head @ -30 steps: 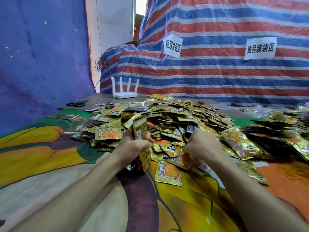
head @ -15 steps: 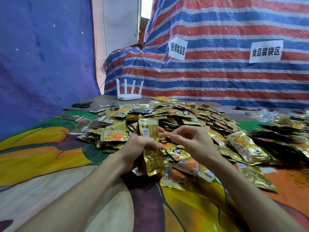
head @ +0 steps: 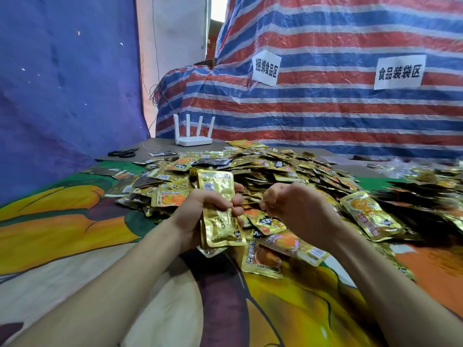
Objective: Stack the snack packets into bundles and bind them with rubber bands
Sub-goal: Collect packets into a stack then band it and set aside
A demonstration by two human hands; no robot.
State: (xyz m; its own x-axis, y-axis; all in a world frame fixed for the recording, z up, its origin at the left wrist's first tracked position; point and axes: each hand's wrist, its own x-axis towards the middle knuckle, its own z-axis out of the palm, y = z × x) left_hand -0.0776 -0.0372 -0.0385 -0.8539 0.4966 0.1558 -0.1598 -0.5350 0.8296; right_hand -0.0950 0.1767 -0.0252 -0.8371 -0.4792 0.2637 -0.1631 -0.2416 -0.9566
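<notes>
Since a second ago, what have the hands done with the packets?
The right hand rose out of the loose pile and came beside the stack of packets; whether its curled fingers hold anything, I cannot tell. The left hand kept gripping the stack. Pile, router and scissors stayed put.

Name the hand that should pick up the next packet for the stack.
Right. The left hand grips the upright stack, while the right hand hovers just above loose packets; whether its curled fingers pinch anything is unclear.
</notes>
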